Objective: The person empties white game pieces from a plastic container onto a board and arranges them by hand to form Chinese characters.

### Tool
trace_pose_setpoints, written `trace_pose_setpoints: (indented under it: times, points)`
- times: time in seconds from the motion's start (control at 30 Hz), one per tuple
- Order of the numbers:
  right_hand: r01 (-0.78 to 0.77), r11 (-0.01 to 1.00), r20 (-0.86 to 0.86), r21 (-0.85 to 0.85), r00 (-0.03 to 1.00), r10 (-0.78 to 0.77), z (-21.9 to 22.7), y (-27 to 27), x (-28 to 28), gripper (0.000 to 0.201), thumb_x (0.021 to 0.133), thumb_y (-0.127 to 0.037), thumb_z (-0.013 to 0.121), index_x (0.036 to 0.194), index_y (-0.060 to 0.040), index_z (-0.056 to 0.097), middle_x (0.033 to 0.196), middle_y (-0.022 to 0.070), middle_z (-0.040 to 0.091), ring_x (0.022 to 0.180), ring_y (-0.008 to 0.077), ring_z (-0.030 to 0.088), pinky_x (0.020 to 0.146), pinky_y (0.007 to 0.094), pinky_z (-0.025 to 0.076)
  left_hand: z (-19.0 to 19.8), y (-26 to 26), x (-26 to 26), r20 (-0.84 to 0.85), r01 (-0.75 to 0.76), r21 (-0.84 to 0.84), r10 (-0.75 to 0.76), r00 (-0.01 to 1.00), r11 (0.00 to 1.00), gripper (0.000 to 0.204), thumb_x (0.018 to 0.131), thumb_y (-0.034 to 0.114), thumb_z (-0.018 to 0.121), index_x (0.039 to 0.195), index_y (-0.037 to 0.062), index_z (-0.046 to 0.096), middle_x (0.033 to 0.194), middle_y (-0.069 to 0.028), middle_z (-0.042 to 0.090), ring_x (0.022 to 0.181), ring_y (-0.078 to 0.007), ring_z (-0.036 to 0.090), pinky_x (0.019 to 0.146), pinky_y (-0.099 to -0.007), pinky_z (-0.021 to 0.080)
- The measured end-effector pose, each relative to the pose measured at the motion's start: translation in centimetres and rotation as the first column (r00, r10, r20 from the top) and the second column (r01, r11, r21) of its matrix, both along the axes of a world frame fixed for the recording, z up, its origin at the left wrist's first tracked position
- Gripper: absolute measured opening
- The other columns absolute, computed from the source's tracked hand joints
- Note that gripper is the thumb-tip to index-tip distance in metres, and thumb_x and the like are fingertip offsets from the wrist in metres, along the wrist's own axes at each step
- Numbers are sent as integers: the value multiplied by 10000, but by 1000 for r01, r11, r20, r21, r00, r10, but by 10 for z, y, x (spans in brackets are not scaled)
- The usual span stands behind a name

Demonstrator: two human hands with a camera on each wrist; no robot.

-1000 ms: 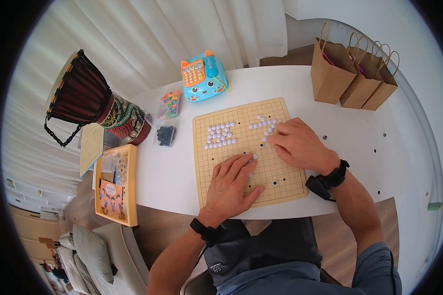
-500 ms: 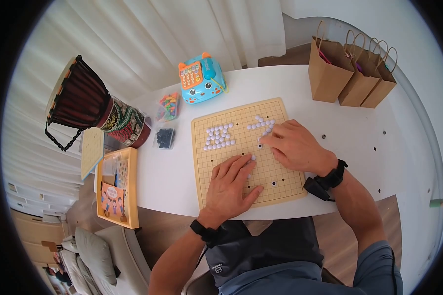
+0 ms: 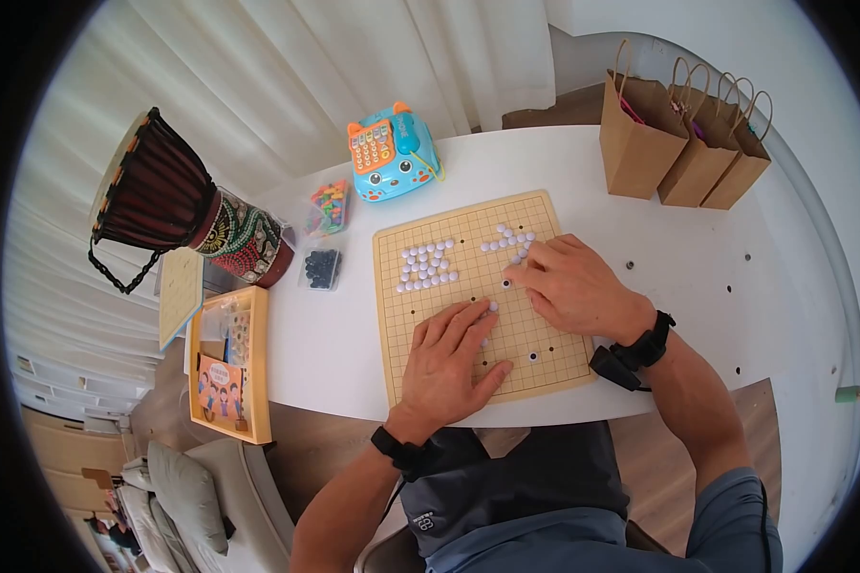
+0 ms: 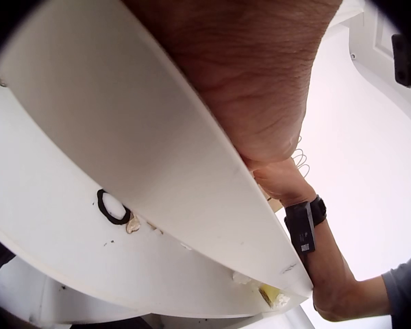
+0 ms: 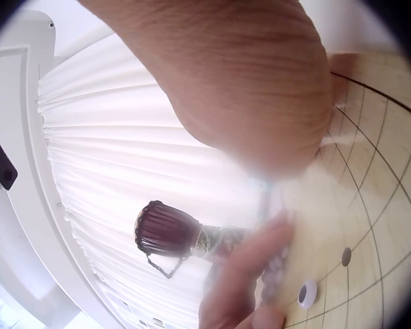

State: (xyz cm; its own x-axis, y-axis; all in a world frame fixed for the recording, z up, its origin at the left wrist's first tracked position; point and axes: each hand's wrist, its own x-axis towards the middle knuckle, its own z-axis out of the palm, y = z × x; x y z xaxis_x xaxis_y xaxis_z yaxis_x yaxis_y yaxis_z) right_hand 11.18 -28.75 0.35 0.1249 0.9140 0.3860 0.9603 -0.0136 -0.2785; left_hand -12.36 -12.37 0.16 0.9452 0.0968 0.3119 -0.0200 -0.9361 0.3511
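Note:
A wooden Go board (image 3: 398, 329) lies on the white table, with small white pieces (image 3: 433, 265) grouped on its left half. Farther right is a second white group (image 3: 508, 237), its lower end running under my right fingers. My right hand (image 3: 591, 291) is bent over the board, index fingertip beside a white piece with a dark centre (image 3: 506, 283). My left hand (image 3: 444, 358) rests palm down, fingers fairly straight, index fingertip at a white piece (image 3: 493, 307). Another dark-centred piece (image 3: 533, 356) sits between the hands. What lies under my right fingertips is hidden.
Behind the board stand a blue toy phone (image 3: 396, 158), a box of coloured pieces (image 3: 327, 207) and a box of dark pieces (image 3: 322, 269). A drum (image 3: 244, 234) and a wooden tray (image 3: 261, 372) are at the left. Paper bags (image 3: 640, 143) stand at the back right.
My right index fingertip has shifted slightly left and down, covering a white piece that showed beside it earlier. My left hand has stayed in place.

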Motion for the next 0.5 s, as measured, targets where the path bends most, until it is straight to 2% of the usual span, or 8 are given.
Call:
trace_pose_setpoints:
  times: [0.33, 0.43, 0.5]
  points:
    - [-40, 998, -20, 58, 999, 41, -2, 1, 3, 271, 965, -73, 768, 1234, -111, 769, 1032, 73, 635, 982, 292, 671, 1015, 453, 528, 0, 0, 0, 8, 1, 7, -1, 1000, 1000, 681, 936, 354, 901, 1516, 73, 680, 1632, -90, 642, 1501, -350, 569, 1237, -511, 442]
    - [-69, 994, -48, 86, 996, 73, 0, 2, 2, 237, 955, -61, 764, 1187, -103, 783, 1029, 75, 650, 974, 302, 673, 1019, 453, 532, 0, 0, 0, 7, 2, 7, -2, 1000, 1000, 678, 938, 355, 900, 1514, 72, 681, 1632, -90, 641, 1503, -348, 568, 1236, -510, 443]
    - [-75, 990, -59, 120, 995, 82, 1, 3, 1, 168, 916, -78, 753, 1078, -92, 795, 997, 74, 680, 963, 292, 706, 997, 436, 539, 0, 0, 0, 7, 2, 6, -2, 1000, 1000, 675, 940, 355, 899, 1513, 72, 682, 1632, -90, 641, 1504, -347, 568, 1236, -509, 443]
